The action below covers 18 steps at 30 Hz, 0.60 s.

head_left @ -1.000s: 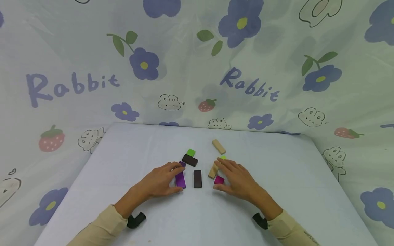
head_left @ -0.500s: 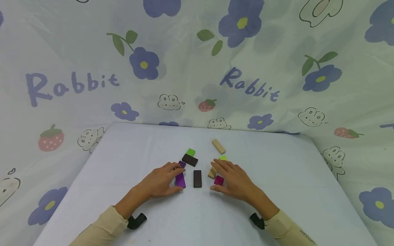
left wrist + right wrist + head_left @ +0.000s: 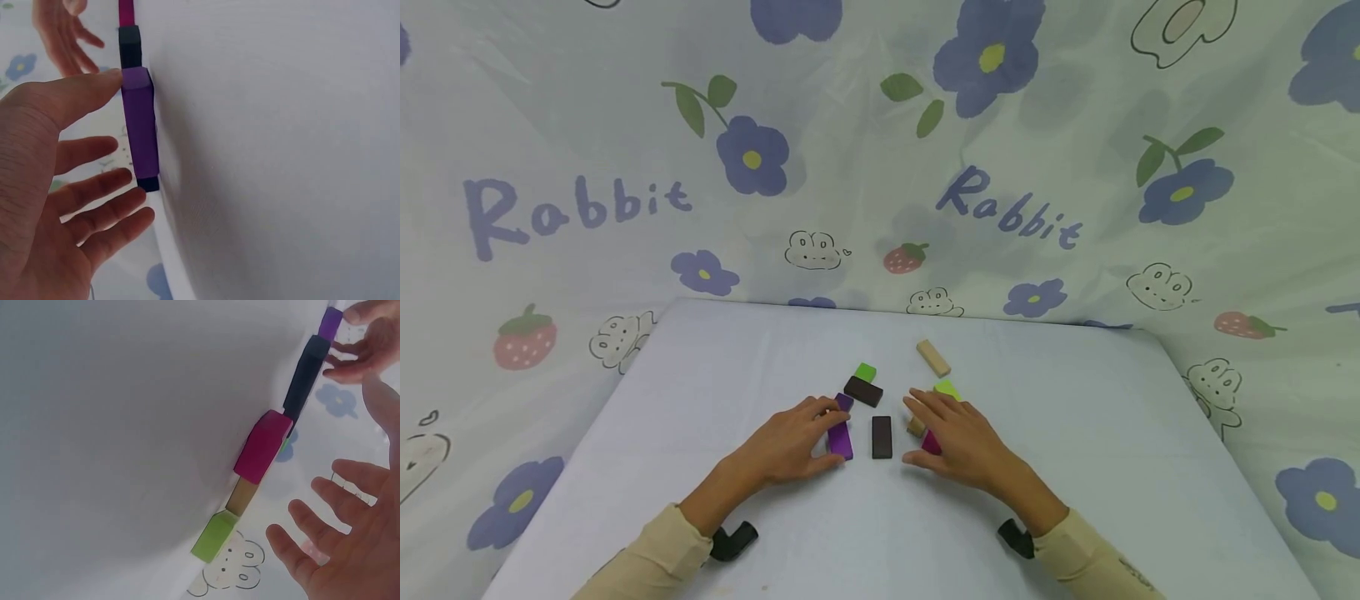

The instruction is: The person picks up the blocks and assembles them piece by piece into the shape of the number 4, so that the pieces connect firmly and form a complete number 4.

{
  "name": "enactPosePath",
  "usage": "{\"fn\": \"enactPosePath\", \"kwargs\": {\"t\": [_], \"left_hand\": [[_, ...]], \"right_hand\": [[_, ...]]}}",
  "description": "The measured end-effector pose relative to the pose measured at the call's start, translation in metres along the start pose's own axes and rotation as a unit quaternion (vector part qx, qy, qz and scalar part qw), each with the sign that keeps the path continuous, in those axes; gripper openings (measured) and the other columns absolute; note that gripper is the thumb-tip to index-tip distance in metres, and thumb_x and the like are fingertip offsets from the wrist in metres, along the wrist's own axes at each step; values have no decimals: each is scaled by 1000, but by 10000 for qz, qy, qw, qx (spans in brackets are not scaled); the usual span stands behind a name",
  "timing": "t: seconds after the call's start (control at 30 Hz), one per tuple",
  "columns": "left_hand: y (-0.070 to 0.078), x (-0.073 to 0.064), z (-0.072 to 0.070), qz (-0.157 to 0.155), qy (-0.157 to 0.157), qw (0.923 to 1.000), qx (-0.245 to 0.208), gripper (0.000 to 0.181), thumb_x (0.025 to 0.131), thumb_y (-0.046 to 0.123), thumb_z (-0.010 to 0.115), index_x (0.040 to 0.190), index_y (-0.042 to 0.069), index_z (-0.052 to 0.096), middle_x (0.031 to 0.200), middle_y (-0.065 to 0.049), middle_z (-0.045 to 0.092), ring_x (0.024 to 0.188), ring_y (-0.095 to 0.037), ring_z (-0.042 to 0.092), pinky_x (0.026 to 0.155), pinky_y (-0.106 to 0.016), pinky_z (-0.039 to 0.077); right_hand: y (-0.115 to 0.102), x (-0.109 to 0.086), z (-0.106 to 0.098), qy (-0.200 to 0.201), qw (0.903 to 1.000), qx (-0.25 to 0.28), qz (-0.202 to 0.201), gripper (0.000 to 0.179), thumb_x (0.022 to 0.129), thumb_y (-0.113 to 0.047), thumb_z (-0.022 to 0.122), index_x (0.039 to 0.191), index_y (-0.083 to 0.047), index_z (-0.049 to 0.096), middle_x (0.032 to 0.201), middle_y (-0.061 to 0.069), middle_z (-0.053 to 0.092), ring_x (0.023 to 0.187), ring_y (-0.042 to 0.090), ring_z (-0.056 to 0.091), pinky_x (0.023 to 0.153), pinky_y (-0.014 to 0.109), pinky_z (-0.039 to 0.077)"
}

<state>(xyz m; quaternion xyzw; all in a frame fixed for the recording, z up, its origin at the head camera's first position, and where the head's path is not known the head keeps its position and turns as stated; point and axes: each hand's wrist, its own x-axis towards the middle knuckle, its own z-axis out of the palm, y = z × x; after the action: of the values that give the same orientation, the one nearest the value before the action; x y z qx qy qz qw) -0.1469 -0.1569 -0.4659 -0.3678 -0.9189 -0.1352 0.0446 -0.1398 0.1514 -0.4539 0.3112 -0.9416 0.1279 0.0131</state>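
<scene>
Coming in from the bottom left, your tan left sleeve (image 3: 651, 550) leads up to a small black piece (image 3: 734, 542) by your wrist. Next is your left hand (image 3: 793, 437), with its fingers spread apart and a little bent. It is right at the purple block (image 3: 841, 440), with one finger crossing over it as the head view looks down. Your thumb tip is close to one end of that block, but you can't tell if they touch. More purple shows past your finger; you can't tell if it is the same block.

A bit to the right, a dark block (image 3: 863, 392) lies slanted, with a green block (image 3: 866, 372) just behind it. Nearer you, a second dark block (image 3: 882, 437) lies pointing away from you, between your two hands.

Then comes a wooden block (image 3: 916, 427), partly hidden, beside a pink block (image 3: 932, 442). Farther back lies a pale wooden block (image 3: 933, 357), with a yellow-green block (image 3: 947, 388) a little nearer you. Your right hand (image 3: 958, 437) covers part of the pink one. Its fingers are spread too, and the right wrist view shows a gap between their tips and the blocks. Last is your right sleeve (image 3: 1090, 554).
</scene>
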Motion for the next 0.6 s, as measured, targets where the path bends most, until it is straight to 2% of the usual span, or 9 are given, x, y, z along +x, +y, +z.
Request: {"fn": "enactPosePath", "kwargs": {"t": [0.37, 0.6], "left_hand": [[2, 0, -2, -118, -132, 9997, -165, 59, 86, 40, 80, 133, 8, 64, 130, -10, 59, 114, -25, 63, 90, -41, 57], [2, 1, -1, -74, -119, 9997, -197, 54, 87, 38, 80, 129, 7, 66, 126, -8, 60, 110, -23, 64, 87, -38, 57]], "right_hand": [[-6, 7, 3, -156, 9993, -43, -323, 78, 91, -55, 69, 154, -17, 45, 159, 1, 39, 143, 33, 39, 109, 59, 39], [-12, 11, 6, -411, 9984, -345, -182, 70, 92, -56, 68, 151, -24, 49, 158, -4, 42, 143, 26, 39, 110, 56, 39]]}}
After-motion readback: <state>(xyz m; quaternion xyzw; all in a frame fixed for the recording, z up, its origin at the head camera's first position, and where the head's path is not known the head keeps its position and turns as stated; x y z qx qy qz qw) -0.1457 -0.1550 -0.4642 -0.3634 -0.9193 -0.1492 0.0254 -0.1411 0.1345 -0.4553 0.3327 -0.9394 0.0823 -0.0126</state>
